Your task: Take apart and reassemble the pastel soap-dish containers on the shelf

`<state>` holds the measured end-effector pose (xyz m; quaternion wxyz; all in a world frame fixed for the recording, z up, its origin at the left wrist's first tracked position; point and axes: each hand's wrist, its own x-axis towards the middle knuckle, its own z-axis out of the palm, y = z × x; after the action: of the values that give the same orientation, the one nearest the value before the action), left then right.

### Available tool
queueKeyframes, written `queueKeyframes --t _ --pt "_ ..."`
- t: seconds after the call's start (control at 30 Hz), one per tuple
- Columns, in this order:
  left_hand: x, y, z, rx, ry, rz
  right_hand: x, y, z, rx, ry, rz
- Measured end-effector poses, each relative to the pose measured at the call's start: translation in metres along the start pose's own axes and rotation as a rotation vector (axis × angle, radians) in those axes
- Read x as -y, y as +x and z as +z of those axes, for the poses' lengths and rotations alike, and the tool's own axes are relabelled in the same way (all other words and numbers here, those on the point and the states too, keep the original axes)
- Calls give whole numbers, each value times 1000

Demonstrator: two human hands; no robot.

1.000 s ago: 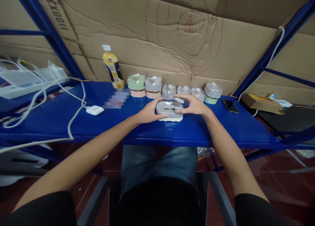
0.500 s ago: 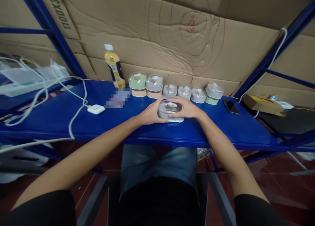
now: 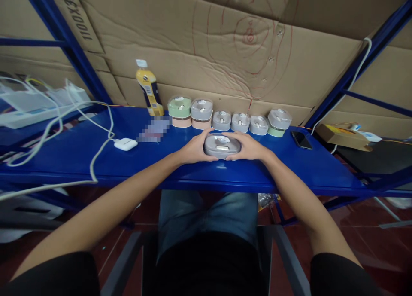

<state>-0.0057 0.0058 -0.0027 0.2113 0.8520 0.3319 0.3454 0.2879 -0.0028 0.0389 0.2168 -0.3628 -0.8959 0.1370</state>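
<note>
A grey oval box with a clear lid (image 3: 222, 146) sits near the front edge of the blue table (image 3: 161, 167). My left hand (image 3: 197, 149) is wrapped round its left end, and my right hand (image 3: 249, 147) grips the right end. A small latch or handle shows on the lid's near side. Behind my hands stands a row of similar boxes: a green box on a pink one (image 3: 180, 111), a grey box on a pink one (image 3: 201, 113), single grey boxes (image 3: 240, 122), and a grey box on a green one (image 3: 279, 122).
A yellow drink bottle (image 3: 149, 90) stands at the back left beside a blurred-out flat item (image 3: 154, 129). White earbud case (image 3: 125, 144) and cables (image 3: 93, 158) lie on the left. A phone (image 3: 301, 139) rests at the right, near an open cardboard box (image 3: 343, 138). Cardboard (image 3: 161, 42) lines the back.
The lid of the grey box now sits level and squared on it, its latch facing me. My right fingers have moved off its front to the right end.
</note>
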Motion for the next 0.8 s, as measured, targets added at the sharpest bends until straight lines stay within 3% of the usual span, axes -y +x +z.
queueKeyframes --t 0.1,0.17,0.27,0.37,0.57,0.67,0.8 --pt "0 1 0 -129 -95 35 -2 1 -12 -105 -29 16" --pt "0 2 0 -236 -82 26 -9 5 -27 -246 -90 98" --pt "0 4 1 -277 5 -15 -27 16 -54 -507 -272 393" --pt "0 3 3 -228 53 -12 -53 30 -71 -640 -442 629" --pt "2 3 5 -182 94 -22 -91 55 -58 -708 -555 809" --pt "3 2 5 -163 112 -27 -92 57 -47 -757 -534 807" --pt "3 3 6 -151 114 -41 -77 54 -42 -742 -568 775"
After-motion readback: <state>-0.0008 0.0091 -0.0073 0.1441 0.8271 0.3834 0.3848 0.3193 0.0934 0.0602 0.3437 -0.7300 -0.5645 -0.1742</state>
